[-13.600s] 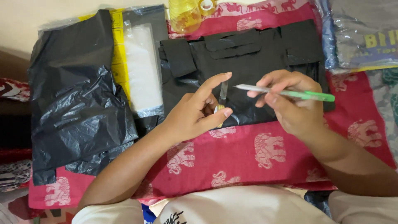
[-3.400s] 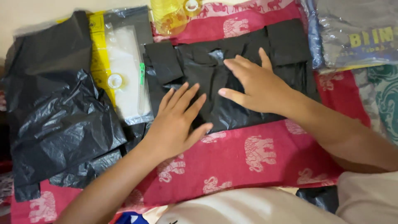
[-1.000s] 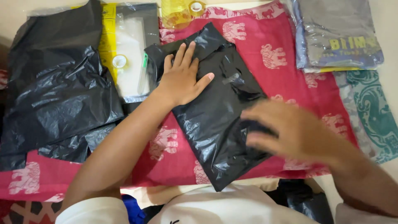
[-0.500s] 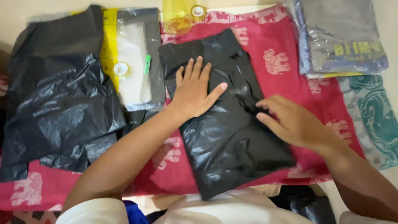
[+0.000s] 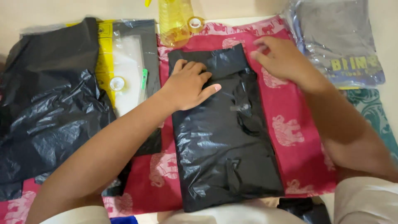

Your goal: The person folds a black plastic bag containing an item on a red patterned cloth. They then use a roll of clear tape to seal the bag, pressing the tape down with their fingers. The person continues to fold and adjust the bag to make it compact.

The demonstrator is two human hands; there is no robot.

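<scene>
A person is pressing the left hand (image 5: 188, 85), fingers loosely curled and gripping nothing, flat onto the upper part of a black parcel (image 5: 224, 137) that is lying lengthwise on a red cloth (image 5: 290, 137) printed with pale elephants. The right hand (image 5: 280, 58) is hovering half open by the parcel's top right corner, fingers spread, closed on nothing; whether it is touching the film cannot be told. The parcel is a flat rectangle wrapped in thin, glossy, crinkled plastic; it is looking light, soft and slippery, best taken by the edges or pinned flat under the palms. To the left, loose black bags (image 5: 49, 120) are lying crumpled beside a clear sleeve (image 5: 128, 62) with yellow backing, a tape roll (image 5: 117, 83) and a green pen (image 5: 144, 79) resting on it. A yellow bottle (image 5: 174, 20) is standing at the top, and a bagged grey garment (image 5: 336, 37) is lying at the upper right.
</scene>
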